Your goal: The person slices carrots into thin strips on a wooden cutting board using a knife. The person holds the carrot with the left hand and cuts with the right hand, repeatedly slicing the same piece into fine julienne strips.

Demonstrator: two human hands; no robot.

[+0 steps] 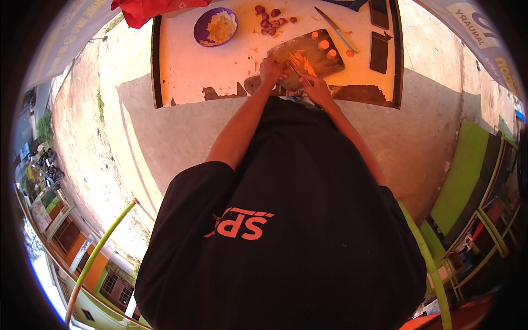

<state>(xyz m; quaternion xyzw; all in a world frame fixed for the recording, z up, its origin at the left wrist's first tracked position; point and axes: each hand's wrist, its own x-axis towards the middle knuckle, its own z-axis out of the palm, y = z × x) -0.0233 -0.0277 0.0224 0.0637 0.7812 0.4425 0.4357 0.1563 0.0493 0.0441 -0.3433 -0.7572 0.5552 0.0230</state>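
Observation:
A dark wooden cutting board (280, 50) lies at a slant on the table before me. Thin orange strips (303, 62), which look like carrot, are piled on it, and several short carrot pieces (324, 44) stand along its right side. My right hand (317, 87) grips a knife (294, 68), its blade pointing up and left beside the strips. At the board's left edge is my left hand (273, 71), fingers curled near the blade; whether it holds anything cannot be made out. A second knife (337, 29) with a pale handle rests on the table beyond the board.
A purple bowl (198, 29) with a pale, crumbly content stands at the back left. Several shallots (275, 22) lie near the back middle. Two dark flat phone-like objects (378, 53) sit by the right edge. Red fabric (144, 10) hangs at the back left corner.

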